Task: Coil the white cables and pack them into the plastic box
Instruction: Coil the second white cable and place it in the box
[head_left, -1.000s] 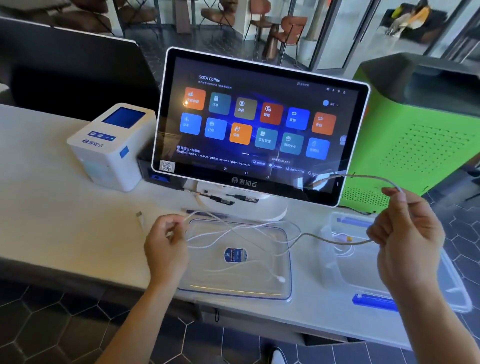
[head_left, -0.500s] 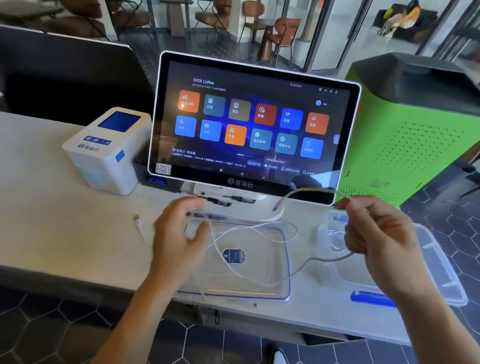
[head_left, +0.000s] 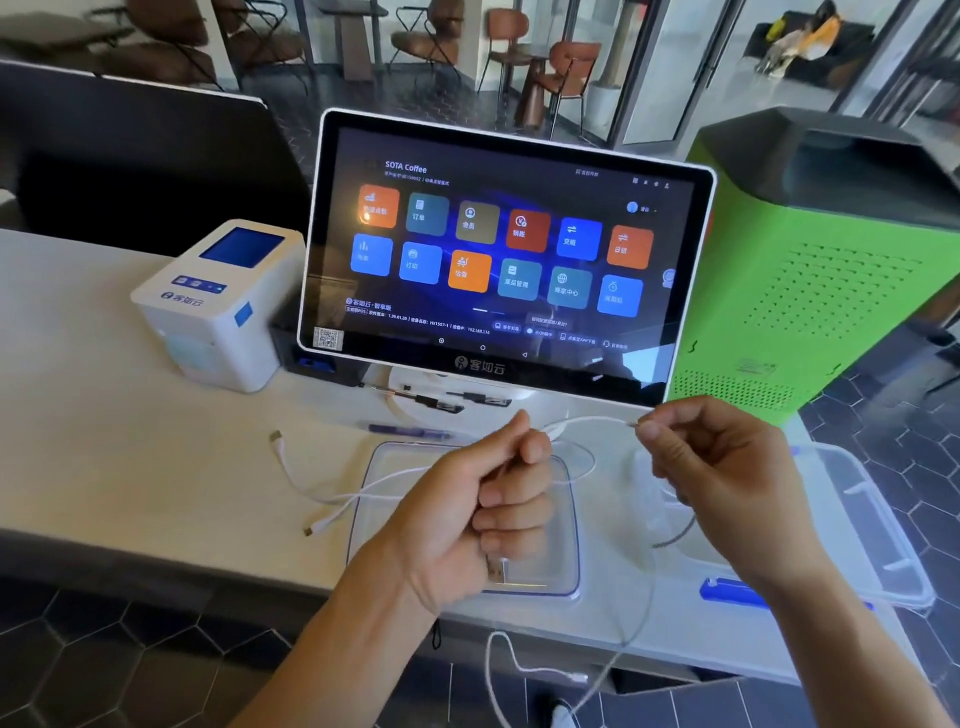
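My left hand (head_left: 483, 512) is closed around a white cable (head_left: 592, 420), its USB plug (head_left: 496, 569) sticking out below the fist. My right hand (head_left: 727, 478) pinches the same cable a short span to the right, above the counter. The rest of that cable hangs in a loop past the counter's front edge. A second white cable (head_left: 311, 488) with several plug ends lies on the counter and across the clear lid (head_left: 566, 587). The clear plastic box (head_left: 883, 525) with a blue latch stands at the right, partly hidden by my right hand.
A touchscreen terminal (head_left: 498, 254) stands just behind my hands. A white receipt printer (head_left: 218, 306) sits at the left. A green cabinet (head_left: 831, 270) is at the right. A pen (head_left: 410, 431) lies near the terminal's base. The counter's front edge (head_left: 156, 558) runs below.
My left hand moved right and closed on the cable near its plug. My right hand came in towards it, shortening the span between them. The cable's loop now hangs off the counter.
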